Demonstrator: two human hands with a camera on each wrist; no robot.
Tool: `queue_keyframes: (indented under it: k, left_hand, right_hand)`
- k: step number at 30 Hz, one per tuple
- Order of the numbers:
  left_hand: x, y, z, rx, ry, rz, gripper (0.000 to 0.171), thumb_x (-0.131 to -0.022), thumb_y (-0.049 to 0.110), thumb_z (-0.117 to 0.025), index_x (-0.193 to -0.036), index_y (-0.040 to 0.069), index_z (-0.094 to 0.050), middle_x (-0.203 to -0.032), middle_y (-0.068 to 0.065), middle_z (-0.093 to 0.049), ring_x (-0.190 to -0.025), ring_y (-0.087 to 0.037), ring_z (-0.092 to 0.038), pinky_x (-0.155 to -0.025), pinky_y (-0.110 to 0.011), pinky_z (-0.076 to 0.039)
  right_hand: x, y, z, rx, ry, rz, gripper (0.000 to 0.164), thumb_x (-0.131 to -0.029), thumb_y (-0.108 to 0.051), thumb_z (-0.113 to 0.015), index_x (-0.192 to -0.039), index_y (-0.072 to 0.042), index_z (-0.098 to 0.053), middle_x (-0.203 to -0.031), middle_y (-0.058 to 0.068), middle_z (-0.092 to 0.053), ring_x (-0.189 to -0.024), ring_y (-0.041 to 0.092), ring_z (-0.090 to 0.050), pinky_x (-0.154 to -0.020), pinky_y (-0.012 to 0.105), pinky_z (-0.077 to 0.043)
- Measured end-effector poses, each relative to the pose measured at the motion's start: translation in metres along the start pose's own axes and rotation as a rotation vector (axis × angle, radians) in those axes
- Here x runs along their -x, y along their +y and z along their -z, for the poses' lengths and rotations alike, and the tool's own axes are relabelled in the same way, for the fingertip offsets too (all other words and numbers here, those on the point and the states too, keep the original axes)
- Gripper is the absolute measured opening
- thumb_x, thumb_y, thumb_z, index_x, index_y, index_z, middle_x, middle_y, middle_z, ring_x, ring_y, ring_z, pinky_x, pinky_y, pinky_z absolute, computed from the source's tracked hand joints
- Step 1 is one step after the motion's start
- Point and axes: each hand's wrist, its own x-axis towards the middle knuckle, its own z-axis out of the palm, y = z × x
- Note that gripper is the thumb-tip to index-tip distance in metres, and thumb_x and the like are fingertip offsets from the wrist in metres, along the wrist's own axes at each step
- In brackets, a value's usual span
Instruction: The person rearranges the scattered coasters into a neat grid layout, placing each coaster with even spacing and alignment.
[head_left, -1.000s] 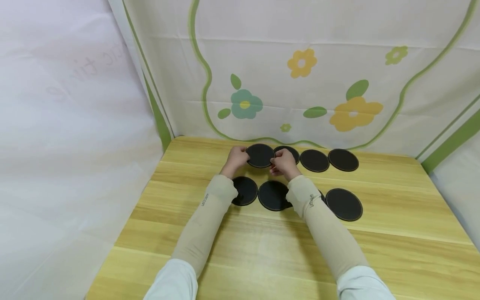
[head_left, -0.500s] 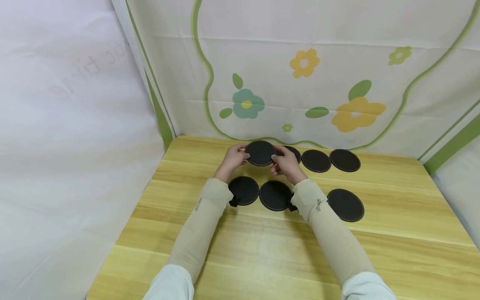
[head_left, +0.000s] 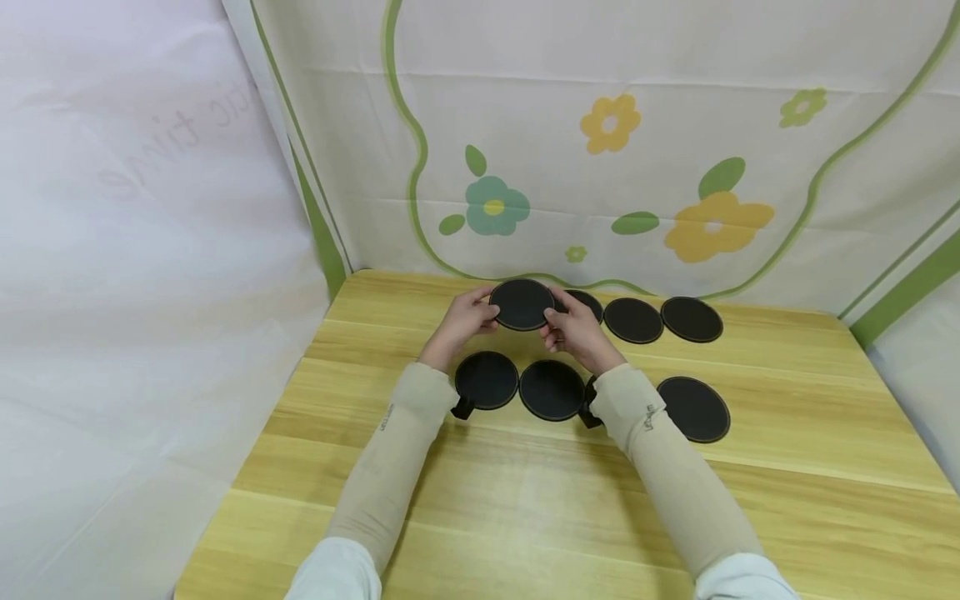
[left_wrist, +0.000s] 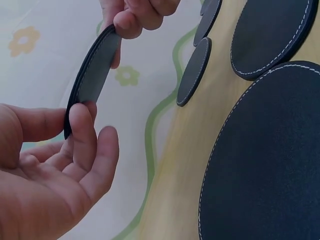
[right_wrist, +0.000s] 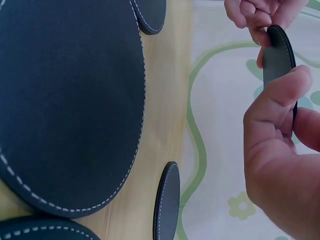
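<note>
A black round coaster [head_left: 522, 305] with a stitched rim is raised off the table at the left end of the back row. My left hand [head_left: 459, 323] pinches its left edge between thumb and fingers. On the opposite edge, my right hand [head_left: 583, 335] has a similar pinch. The left wrist view shows the held coaster [left_wrist: 95, 75] nearly edge-on between both hands. From the right wrist, the coaster [right_wrist: 281, 52] also appears side-on, tilted, with the right thumb and fingers at its near end.
More black coasters lie flat in two rows, including a right-end back one [head_left: 692, 319] and front ones [head_left: 486, 381] near the left sleeve. My right forearm covers part of the front row. A printed cloth [head_left: 540, 125] hangs behind the wooden table [head_left: 510, 500].
Both hands have lifted the coaster from the tabletop, and it is now higher and slightly nearer the camera. Over the last half second it has barely moved. The forearms have spread slightly apart.
</note>
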Motion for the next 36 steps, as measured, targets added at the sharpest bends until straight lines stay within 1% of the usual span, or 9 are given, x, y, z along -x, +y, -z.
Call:
queue_keyframes:
  k: [4,8,10,13,16,22,26,30,36]
  left_hand:
    - [0.004,0.001,0.002,0.023,-0.031,0.013,0.054,-0.103,0.006,-0.057,-0.155,0.011,-0.042,-0.079,-0.01,-0.064,-0.07,-0.022,-0.061,-0.097,-0.056,-0.048]
    - [0.009,0.002,0.003,0.018,-0.047,0.015,0.055,-0.103,0.006,-0.059,-0.155,0.012,-0.043,-0.077,-0.007,-0.066,-0.065,-0.019,-0.06,-0.095,-0.056,-0.049]
    - [0.012,0.003,0.003,0.01,-0.054,0.009,0.055,-0.103,0.006,-0.059,-0.155,0.012,-0.044,-0.076,-0.007,-0.067,-0.061,-0.017,-0.058,-0.091,-0.052,-0.052]
    - [0.017,0.003,0.004,-0.004,-0.074,-0.009,0.056,-0.103,0.005,-0.059,-0.155,0.01,-0.042,-0.076,-0.01,-0.068,-0.054,-0.014,-0.055,-0.078,-0.04,-0.057]
    - [0.021,0.003,0.006,0.0,-0.111,-0.027,0.058,-0.103,0.005,-0.058,-0.157,0.01,-0.039,-0.075,-0.014,-0.068,-0.053,-0.013,-0.056,-0.067,-0.03,-0.056]
    - [0.028,0.003,0.01,0.0,-0.171,-0.063,0.06,-0.103,0.003,-0.057,-0.158,0.01,-0.035,-0.076,-0.012,-0.071,-0.062,-0.015,-0.065,-0.058,-0.024,-0.052]
    - [0.033,0.0,0.011,0.006,-0.206,-0.079,0.062,-0.103,0.003,-0.056,-0.159,0.006,-0.03,-0.074,-0.009,-0.071,-0.059,-0.014,-0.064,-0.066,-0.03,-0.056]
    - [0.041,-0.002,0.012,-0.007,-0.219,-0.078,0.064,-0.104,0.006,-0.056,-0.16,0.008,-0.027,-0.073,-0.007,-0.071,-0.055,-0.013,-0.062,-0.078,-0.04,-0.058]
    - [0.054,-0.006,0.014,-0.011,-0.222,-0.068,0.065,-0.104,0.008,-0.057,-0.161,0.009,-0.025,-0.074,-0.007,-0.071,-0.057,-0.013,-0.063,-0.079,-0.04,-0.058]
  right_hand:
    - [0.004,0.001,0.001,-0.028,-0.027,0.006,0.063,-0.109,-0.016,-0.048,-0.164,-0.028,-0.019,-0.077,0.01,-0.065,-0.057,0.017,-0.057,-0.057,0.03,-0.05]
    - [0.008,0.001,0.001,-0.045,-0.058,0.015,0.063,-0.109,-0.015,-0.048,-0.163,-0.03,-0.019,-0.076,0.009,-0.064,-0.057,0.017,-0.057,-0.056,0.03,-0.05]
    - [0.011,0.001,0.001,-0.052,-0.07,0.019,0.063,-0.109,-0.015,-0.048,-0.163,-0.03,-0.02,-0.075,0.009,-0.064,-0.057,0.017,-0.057,-0.055,0.029,-0.05]
    - [0.015,-0.001,0.0,-0.052,-0.09,0.032,0.063,-0.109,-0.014,-0.047,-0.163,-0.028,-0.019,-0.074,0.007,-0.065,-0.056,0.016,-0.058,-0.054,0.028,-0.05]
    - [0.02,-0.002,-0.001,-0.054,-0.102,0.042,0.062,-0.109,-0.012,-0.047,-0.163,-0.026,-0.019,-0.073,0.006,-0.065,-0.055,0.016,-0.058,-0.053,0.028,-0.05]
    - [0.028,-0.004,-0.005,-0.045,-0.124,0.045,0.064,-0.109,-0.012,-0.048,-0.164,-0.023,-0.017,-0.075,0.01,-0.065,-0.055,0.017,-0.058,-0.053,0.029,-0.051]
    - [0.034,-0.005,-0.006,-0.044,-0.131,0.048,0.064,-0.108,-0.011,-0.048,-0.164,-0.023,-0.018,-0.075,0.012,-0.066,-0.054,0.017,-0.058,-0.053,0.029,-0.051]
    - [0.039,-0.004,-0.008,-0.039,-0.144,0.046,0.064,-0.109,-0.011,-0.047,-0.164,-0.023,-0.018,-0.071,0.008,-0.066,-0.053,0.016,-0.059,-0.052,0.028,-0.051]
    - [0.047,0.003,-0.014,-0.018,-0.154,0.038,0.063,-0.109,-0.011,-0.048,-0.163,-0.026,-0.019,-0.072,0.009,-0.066,-0.053,0.017,-0.059,-0.053,0.029,-0.051]
